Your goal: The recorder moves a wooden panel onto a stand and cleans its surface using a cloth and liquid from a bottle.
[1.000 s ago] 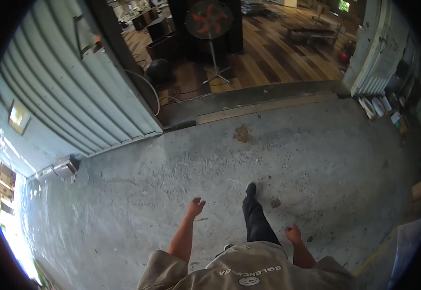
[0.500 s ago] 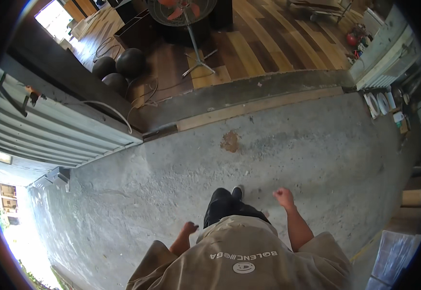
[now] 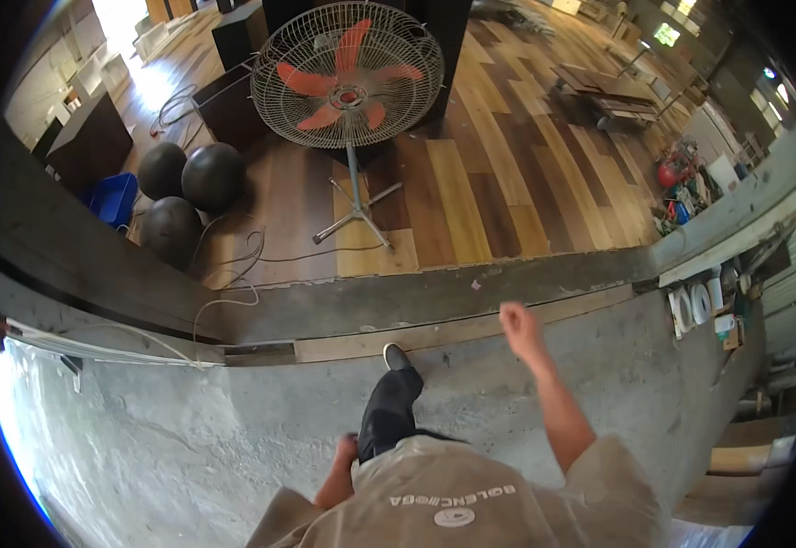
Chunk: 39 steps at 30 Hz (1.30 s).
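My right hand (image 3: pixel 519 326) is raised ahead of my body, above the threshold strip. Its fingers are curled in and no object shows in them. Beside my left hip hangs my left hand (image 3: pixel 347 449), small and dark against the trouser leg (image 3: pixel 389 416); its fingers are too hidden to read. My shoe (image 3: pixel 398 357) is stepped forward onto the edge of the wooden strip (image 3: pixel 453 334). Past the doorway stands a pedestal fan (image 3: pixel 347 96) with orange blades and a wire cage, out of reach of both hands.
Three dark balls (image 3: pixel 215 178) lie left of the fan, near a blue bin (image 3: pixel 113 199). A loose cable (image 3: pixel 256 251) trails over the plank floor (image 3: pixel 471 215). A low cart (image 3: pixel 606 91) and a red machine (image 3: pixel 672 172) stand right. White rolls (image 3: pixel 697 303) sit by the right wall.
I have walked forward across the concrete toward the doorway; the fan and balls look nearer. A foot has come forward to the threshold. My right hand has swung forward, my left back.
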{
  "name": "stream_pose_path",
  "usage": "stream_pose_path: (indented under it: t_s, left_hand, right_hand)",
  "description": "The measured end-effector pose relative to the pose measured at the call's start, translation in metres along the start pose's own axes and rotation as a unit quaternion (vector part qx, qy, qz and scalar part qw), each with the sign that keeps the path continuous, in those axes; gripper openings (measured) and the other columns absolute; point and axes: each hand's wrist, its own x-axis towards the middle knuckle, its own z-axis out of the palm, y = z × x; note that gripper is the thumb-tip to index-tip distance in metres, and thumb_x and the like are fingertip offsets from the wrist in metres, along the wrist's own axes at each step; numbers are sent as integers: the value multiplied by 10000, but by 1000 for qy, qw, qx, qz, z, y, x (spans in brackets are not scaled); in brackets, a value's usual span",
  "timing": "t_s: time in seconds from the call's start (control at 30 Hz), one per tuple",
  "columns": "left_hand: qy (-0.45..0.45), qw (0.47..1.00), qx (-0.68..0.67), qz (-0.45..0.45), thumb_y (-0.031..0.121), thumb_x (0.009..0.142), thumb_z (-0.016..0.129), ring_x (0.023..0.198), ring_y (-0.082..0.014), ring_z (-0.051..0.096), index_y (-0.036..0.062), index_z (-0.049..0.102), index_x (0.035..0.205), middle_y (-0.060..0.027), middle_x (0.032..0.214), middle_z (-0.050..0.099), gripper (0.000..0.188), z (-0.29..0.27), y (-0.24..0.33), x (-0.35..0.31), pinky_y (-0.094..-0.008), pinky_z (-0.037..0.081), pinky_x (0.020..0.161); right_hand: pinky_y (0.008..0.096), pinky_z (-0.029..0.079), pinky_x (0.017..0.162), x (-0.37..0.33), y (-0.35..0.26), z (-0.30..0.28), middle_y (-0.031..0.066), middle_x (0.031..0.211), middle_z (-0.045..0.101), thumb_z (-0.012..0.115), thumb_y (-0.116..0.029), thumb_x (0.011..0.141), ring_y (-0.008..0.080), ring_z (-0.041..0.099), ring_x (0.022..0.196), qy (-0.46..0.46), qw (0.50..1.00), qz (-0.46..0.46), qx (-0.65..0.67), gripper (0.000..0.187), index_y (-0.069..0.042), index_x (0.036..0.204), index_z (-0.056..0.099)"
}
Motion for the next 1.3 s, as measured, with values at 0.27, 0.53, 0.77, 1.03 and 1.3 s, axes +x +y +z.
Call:
stream_pose_path:
  t_s: [0.27,0.53,0.77,1.03,1.3]
  left_hand:
    - [30,966,-214,-141,304,877,722,912,-256,723,32,684,1256,-146,1039,758,469,-118,166,48,-385,576,757]
    - [223,868,-383,-223,294,892,719,739,-170,672,-49,668,1256,-140,943,752,502,-155,229,60,-317,550,710]
    - [233,828,-410,-304,296,895,724,756,-172,680,-24,670,1274,-119,962,749,498,-123,321,64,-315,556,694]
    - [312,748,-503,-300,273,938,693,722,-144,633,-36,634,1300,-94,922,723,479,-97,444,73,-310,508,612]
    - [308,713,-504,-378,335,873,738,899,-211,723,-23,678,1262,-162,1054,758,532,-41,463,73,-354,569,818]
  right_hand:
    - [337,530,739,349,-142,-98,122,937,697,675,-202,986,228,667,810,156,966,-201,-36,190,-42,1087,662]
    - [313,544,701,615,-279,-102,83,907,704,690,-154,961,183,676,776,41,932,-360,-14,133,-56,1051,684]
    - [415,554,838,755,-381,14,92,1030,699,667,-193,919,290,690,982,-207,822,-509,-150,175,-89,1058,684]
    - [417,564,886,805,-393,154,86,1005,698,653,-243,899,280,693,1013,-300,673,-595,-320,194,-95,1012,706]
    - [427,581,837,810,-398,167,97,922,739,650,-235,876,292,720,958,-310,634,-624,-336,180,-80,878,742]
